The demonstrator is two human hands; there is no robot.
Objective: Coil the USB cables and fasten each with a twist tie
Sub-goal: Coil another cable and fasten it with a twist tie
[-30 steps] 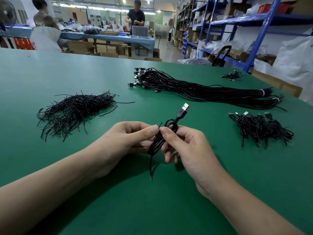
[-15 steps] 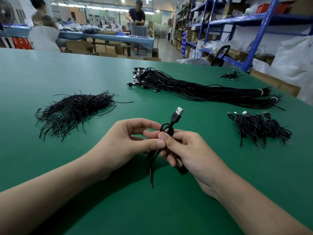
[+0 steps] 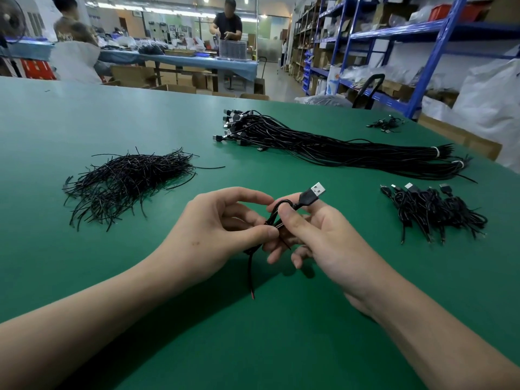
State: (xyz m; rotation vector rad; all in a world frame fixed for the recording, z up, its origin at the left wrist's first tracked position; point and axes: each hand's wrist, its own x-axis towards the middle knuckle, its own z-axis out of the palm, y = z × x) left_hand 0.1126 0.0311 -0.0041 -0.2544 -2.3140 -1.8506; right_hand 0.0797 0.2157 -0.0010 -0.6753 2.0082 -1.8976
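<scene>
We hold one coiled USB cable (image 3: 277, 218) just above the green table (image 3: 84, 114), our left hand (image 3: 222, 229) and right hand (image 3: 318, 240) both pinching its middle, probably to twist on a tie. A small finished pile (image 3: 433, 212) lies to the right, and the far larger uncoiled bundle (image 3: 337, 147) ahead is not yet done. There is open table around our hands, with the twist ties (image 3: 126, 181) well apart on the left.

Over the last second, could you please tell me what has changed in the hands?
The USB plug tipped right. The left hand slid its thumb lower on the coiled cable, index finger arching over its top; the right hand kept its grip. The twist ties, loose cables and finished coils stayed put.
</scene>
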